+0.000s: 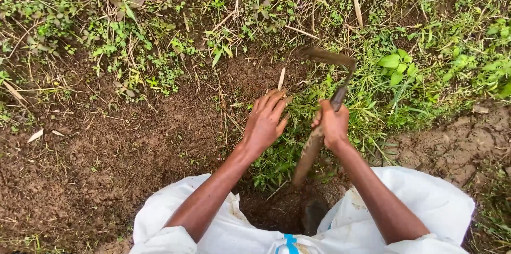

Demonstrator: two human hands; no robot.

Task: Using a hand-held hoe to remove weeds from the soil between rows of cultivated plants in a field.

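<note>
Weeding with hand sickle, cut in progress

Step in hand, by judgement: clearing of green growth at the edge of bare soil, midway through; brown earth [106, 153] already bare to the left, weeds [340, 110] thick ahead and to the right.

Right hand [332, 126]: grip closed around the wooden handle of a sickle [319, 137], fist near the upper end of the handle, knuckles up. Handle slanting down and back toward the body, lower end over the dark hollow between the knees. Curved blade [324, 56] raised ahead of the fist, arched leftward above the grass, blurred, apart from the ground.

Left hand [264, 123]: grip open, holding nothing; fingers spread and pointing forward and right, palm down, resting on or just above the soil at the fringe of the grass tuft [298, 110]. Contact with the stems not certain. Just beside the right hand, not touching the tool.

Both forearms bare, reaching forward from white clothing [213, 227] at the bottom edge; elbows bent, wrists close together.

Next move, by judgement: gathering of the tuft by the left fingers, blade drawn low under the stems, free fingers kept clear of the edge. Risk: blade swing close to the spread left fingers.
</note>
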